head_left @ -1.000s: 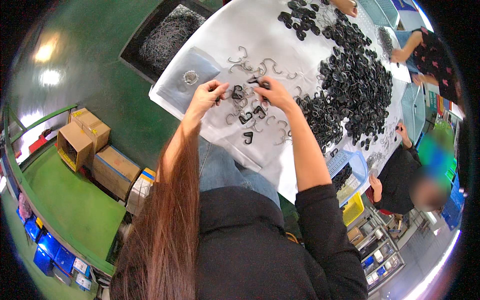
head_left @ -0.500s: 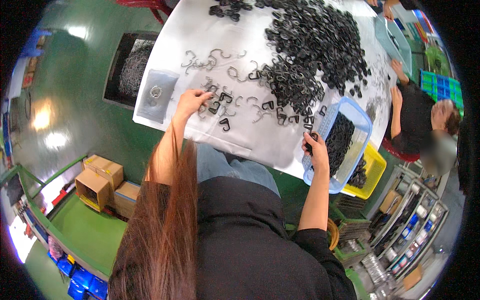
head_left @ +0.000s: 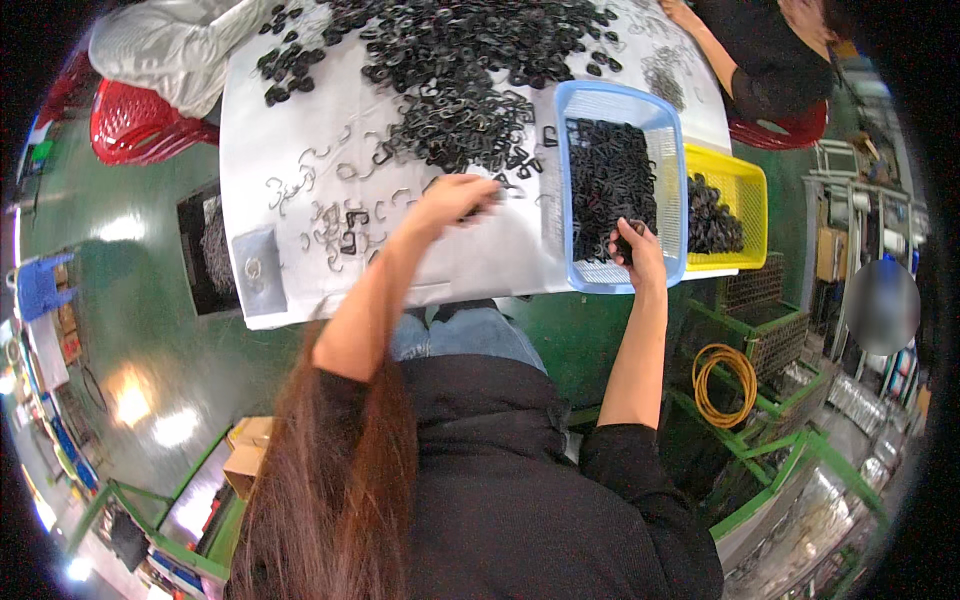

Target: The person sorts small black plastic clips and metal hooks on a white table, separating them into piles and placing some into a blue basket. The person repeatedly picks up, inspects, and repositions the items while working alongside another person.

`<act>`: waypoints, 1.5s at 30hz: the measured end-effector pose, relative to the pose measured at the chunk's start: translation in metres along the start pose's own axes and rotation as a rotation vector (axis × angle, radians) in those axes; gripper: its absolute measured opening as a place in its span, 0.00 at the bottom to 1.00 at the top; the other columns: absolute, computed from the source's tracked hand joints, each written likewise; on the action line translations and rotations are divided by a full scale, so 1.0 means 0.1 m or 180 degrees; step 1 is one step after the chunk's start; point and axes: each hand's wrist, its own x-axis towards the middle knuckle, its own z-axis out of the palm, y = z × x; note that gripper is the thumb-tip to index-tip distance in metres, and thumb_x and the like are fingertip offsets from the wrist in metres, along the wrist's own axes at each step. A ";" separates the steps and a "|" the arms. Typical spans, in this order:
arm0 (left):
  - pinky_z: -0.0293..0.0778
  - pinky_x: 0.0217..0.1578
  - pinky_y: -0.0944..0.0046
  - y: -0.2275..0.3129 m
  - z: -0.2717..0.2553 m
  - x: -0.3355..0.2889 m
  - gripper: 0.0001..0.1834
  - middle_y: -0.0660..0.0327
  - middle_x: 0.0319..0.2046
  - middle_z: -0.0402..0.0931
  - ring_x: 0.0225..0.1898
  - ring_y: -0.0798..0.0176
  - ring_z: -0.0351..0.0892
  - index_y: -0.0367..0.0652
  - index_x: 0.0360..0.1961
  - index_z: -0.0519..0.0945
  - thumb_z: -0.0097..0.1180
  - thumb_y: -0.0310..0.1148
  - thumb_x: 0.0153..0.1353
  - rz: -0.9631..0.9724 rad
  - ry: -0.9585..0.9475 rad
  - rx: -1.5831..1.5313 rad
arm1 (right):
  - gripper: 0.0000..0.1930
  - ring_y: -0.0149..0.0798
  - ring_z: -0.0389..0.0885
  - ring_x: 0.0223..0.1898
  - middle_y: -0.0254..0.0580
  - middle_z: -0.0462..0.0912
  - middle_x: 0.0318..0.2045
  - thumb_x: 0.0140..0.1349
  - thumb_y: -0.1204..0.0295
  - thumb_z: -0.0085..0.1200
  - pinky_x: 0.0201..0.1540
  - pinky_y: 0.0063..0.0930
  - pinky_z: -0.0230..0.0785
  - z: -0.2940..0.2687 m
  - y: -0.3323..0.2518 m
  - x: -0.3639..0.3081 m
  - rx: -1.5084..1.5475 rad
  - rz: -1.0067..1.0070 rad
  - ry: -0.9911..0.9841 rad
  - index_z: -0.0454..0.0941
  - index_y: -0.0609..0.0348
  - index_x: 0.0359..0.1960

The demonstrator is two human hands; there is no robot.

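Note:
My right hand (head_left: 642,256) is closed around small black pieces (head_left: 628,242) at the near side of a blue plastic basket (head_left: 676,130). Many black hook-shaped pieces (head_left: 610,170) fill much of that basket. My left hand (head_left: 455,205) is above the white-covered table, just on the near side of a loose heap of black clips (head_left: 450,135). Motion smears its fingers, so whether they hold anything is unclear. Left of it lie several black clips (head_left: 349,235) among thin bent metal hooks (head_left: 325,225).
A yellow basket (head_left: 755,215) with black pieces stands right of the blue one. A larger black pile (head_left: 480,40) covers the table's far part. A clear plastic bag (head_left: 260,270) lies at the left corner. One person's black sleeve (head_left: 765,60) and another's grey sleeve (head_left: 165,55) flank the table.
The view has turned, so the table sits straighter. My left hand has left the scattered hooks and moved right, toward the heap. My right hand has come over the blue basket's near part.

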 end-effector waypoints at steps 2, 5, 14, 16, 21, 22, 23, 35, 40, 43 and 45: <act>0.65 0.24 0.72 0.25 0.63 0.27 0.17 0.65 0.29 0.76 0.29 0.72 0.71 0.44 0.35 0.80 0.53 0.47 0.55 0.0031 -0.0316 0.0219 | 0.08 0.27 0.73 0.21 0.33 0.74 0.23 0.60 0.66 0.51 0.18 0.19 0.61 -0.13 -0.04 0.10 -0.0142 -0.0220 -0.0116 0.69 0.55 0.32; 0.71 0.41 0.63 0.46 1.27 0.54 0.33 0.55 0.44 0.75 0.43 0.60 0.74 0.40 0.53 0.69 0.57 0.51 0.52 0.0267 -0.0188 0.0059 | 0.15 0.36 0.78 0.28 0.44 0.77 0.31 0.60 0.64 0.51 0.28 0.29 0.71 -0.22 -0.16 0.22 -0.0564 -0.0500 0.0636 0.71 0.61 0.43; 0.63 0.52 0.57 -1.19 -0.20 -0.43 0.21 0.53 0.44 0.71 0.49 0.50 0.68 0.42 0.46 0.73 0.58 0.27 0.48 0.1421 0.2394 0.1907 | 0.14 0.47 0.73 0.44 0.45 0.75 0.40 0.52 0.78 0.52 0.47 0.35 0.66 1.46 0.04 0.04 -0.2783 -0.3448 0.0033 0.74 0.56 0.42; 0.63 0.50 0.57 -1.58 -0.47 -0.79 0.22 0.53 0.43 0.70 0.47 0.49 0.67 0.41 0.46 0.71 0.60 0.29 0.48 0.0733 0.2977 0.2067 | 0.10 0.48 0.75 0.40 0.42 0.75 0.39 0.52 0.76 0.52 0.41 0.36 0.69 2.29 0.38 0.03 -0.2956 -0.3414 -0.1132 0.75 0.53 0.38; 0.64 0.46 0.54 -1.89 -0.74 -0.78 0.24 0.54 0.42 0.69 0.46 0.48 0.66 0.41 0.46 0.69 0.62 0.36 0.48 0.0444 0.4032 0.2125 | 0.11 0.42 0.75 0.43 0.38 0.75 0.38 0.52 0.68 0.57 0.45 0.39 0.64 3.62 0.91 -0.02 -0.4102 -0.3275 -0.1524 0.74 0.50 0.38; 0.65 0.44 0.54 -1.88 -0.79 -0.71 0.25 0.55 0.43 0.69 0.46 0.49 0.66 0.41 0.46 0.69 0.62 0.36 0.48 0.0341 0.4123 0.2188 | 0.13 0.42 0.75 0.44 0.38 0.76 0.40 0.52 0.67 0.58 0.46 0.39 0.63 3.77 0.95 0.00 -0.4408 -0.3172 -0.1362 0.74 0.49 0.40; 0.66 0.43 0.54 -1.88 -0.84 -0.66 0.25 0.55 0.43 0.68 0.47 0.50 0.65 0.42 0.46 0.69 0.61 0.37 0.48 0.0277 0.4225 0.2256 | 0.15 0.42 0.75 0.44 0.38 0.76 0.40 0.51 0.66 0.59 0.47 0.40 0.62 3.89 0.96 0.03 -0.4648 -0.3010 -0.1313 0.73 0.48 0.41; 0.73 0.38 0.67 -1.83 -1.50 -0.76 0.18 0.56 0.39 0.73 0.39 0.62 0.75 0.40 0.43 0.70 0.58 0.27 0.51 0.0304 0.3043 0.0019 | 0.11 0.31 0.78 0.35 0.36 0.81 0.31 0.48 0.66 0.63 0.39 0.23 0.68 3.59 0.57 0.49 -0.3118 -0.1716 -0.1999 0.80 0.55 0.33; 0.72 0.43 0.69 -1.89 -1.68 -1.01 0.26 0.58 0.44 0.73 0.43 0.67 0.73 0.42 0.56 0.68 0.56 0.23 0.54 0.0677 0.1476 -0.2881 | 0.12 0.30 0.77 0.37 0.36 0.79 0.34 0.56 0.71 0.57 0.42 0.24 0.70 3.08 0.37 0.38 -0.0800 0.0437 -0.2934 0.75 0.62 0.40; 0.71 0.44 0.70 -2.03 -1.64 -1.07 0.25 0.59 0.45 0.72 0.45 0.68 0.71 0.42 0.55 0.69 0.57 0.22 0.53 0.0696 0.1240 -0.2678 | 0.10 0.30 0.77 0.37 0.33 0.78 0.28 0.56 0.71 0.56 0.42 0.25 0.71 3.05 0.48 0.20 -0.0392 0.0472 -0.3431 0.75 0.60 0.39; 0.73 0.39 0.69 -2.14 -1.56 -1.07 0.25 0.59 0.42 0.74 0.40 0.67 0.73 0.42 0.52 0.71 0.56 0.21 0.51 0.0311 0.1802 -0.2182 | 0.17 0.30 0.77 0.35 0.36 0.76 0.34 0.54 0.67 0.59 0.38 0.26 0.71 3.22 0.67 0.13 -0.2238 0.0281 -0.3119 0.72 0.59 0.45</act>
